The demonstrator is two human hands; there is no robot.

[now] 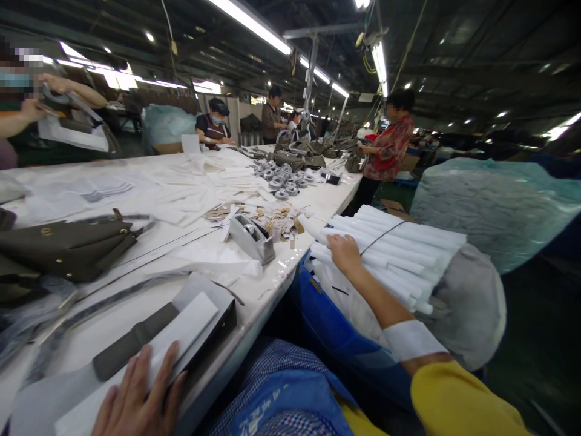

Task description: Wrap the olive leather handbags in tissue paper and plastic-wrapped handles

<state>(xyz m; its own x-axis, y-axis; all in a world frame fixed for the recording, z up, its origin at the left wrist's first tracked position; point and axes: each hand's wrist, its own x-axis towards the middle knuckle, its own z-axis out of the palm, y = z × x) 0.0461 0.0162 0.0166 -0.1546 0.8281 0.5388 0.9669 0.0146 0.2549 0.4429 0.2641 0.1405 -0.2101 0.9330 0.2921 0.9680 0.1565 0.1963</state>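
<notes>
The left hand lies flat on a long white strip, its fingers slightly apart and pressing down rather than gripping. Beneath the strip is a grey panel, with an olive band beside it, all near the edge of the white surface. The right hand reaches off that edge, fingers clamped on the end of a white roll that juts from a bundle of white rolls bound by a dark cord. In the inspector's judgement, a light, even grip suits this roll, since a hard pinch could crease it; any pull should follow its length so that the neighbouring rolls stay in order under the cord. The left palm should bear evenly, keeping the strip square to the panel. As to containers, the bundle lies on top of a blue bin, which also holds crumpled white material. A bulging grey sack sits against the bundle. Behind stands a large translucent teal bag, apparently packed with pale pieces, though the plastic obscures them.
</notes>
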